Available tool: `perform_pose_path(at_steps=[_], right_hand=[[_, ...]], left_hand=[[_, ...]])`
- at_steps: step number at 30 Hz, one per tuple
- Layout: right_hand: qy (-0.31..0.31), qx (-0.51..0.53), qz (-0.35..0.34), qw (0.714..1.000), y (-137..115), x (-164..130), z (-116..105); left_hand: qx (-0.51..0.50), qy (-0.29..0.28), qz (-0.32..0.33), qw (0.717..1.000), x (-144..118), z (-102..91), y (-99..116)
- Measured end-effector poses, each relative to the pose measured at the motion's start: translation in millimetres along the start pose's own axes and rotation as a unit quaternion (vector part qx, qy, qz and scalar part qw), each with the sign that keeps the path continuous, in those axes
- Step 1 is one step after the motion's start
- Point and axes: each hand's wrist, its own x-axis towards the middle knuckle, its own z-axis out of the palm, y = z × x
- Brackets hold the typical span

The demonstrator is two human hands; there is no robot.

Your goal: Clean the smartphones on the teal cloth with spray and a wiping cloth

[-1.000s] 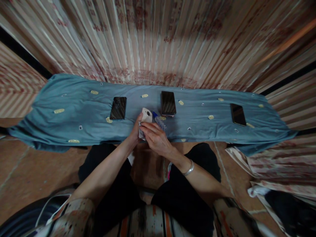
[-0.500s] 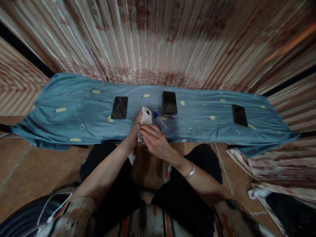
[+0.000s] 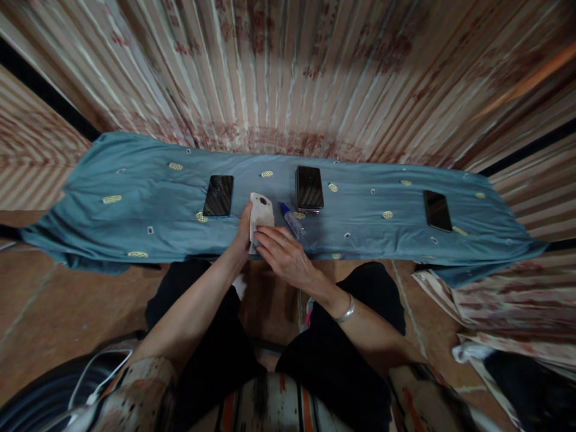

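Note:
A white phone (image 3: 261, 210) stands tilted near the front edge of the cloth-covered table, its back with a dark round camera area facing me. My left hand (image 3: 243, 231) is closed around its left side, thumb along the edge. Across the lower part of the phone's back lies my right hand (image 3: 284, 255), fingers pressed together. Under those fingertips is a small greyish patch, perhaps a cloth; it is too hidden to name. Just right of the phone, a clear spray bottle with a blue top (image 3: 292, 221) lies on its side.
A blue-green cloth (image 3: 369, 234) with yellow pineapple prints covers the long, narrow table. A dark phone (image 3: 218, 195) lies to the left, a stack of phones (image 3: 309, 187) behind the bottle, and another phone (image 3: 437, 210) far right. Pleated curtains (image 3: 279, 78) hang close behind.
The white phone has shifted slightly left and turned, showing more of its back. My right hand's fingers have slid a little over its lower part. The other items lie as before.

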Motion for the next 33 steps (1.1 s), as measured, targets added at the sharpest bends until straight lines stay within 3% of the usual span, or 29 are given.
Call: perform_pose_path(at_steps=[5,7,13,33], right_hand=[[0.006,-0.006,0.004,1.0,6,-2,0],[-0.002,0.0,0.011,1.0,8,-3,-1],[-0.006,0.01,0.024,1.0,13,-5,-4],[-0.005,0.065,0.036,0.997,22,-6,-5]], left_hand=[[0.01,0.041,-0.013,0.999,-10,13.2,10],[0.0,0.049,0.014,0.999,-10,14.4,12],[-0.034,0.024,0.062,0.997,-8,13.8,16],[-0.019,0.019,0.07,0.997,-14,18.8,17]])
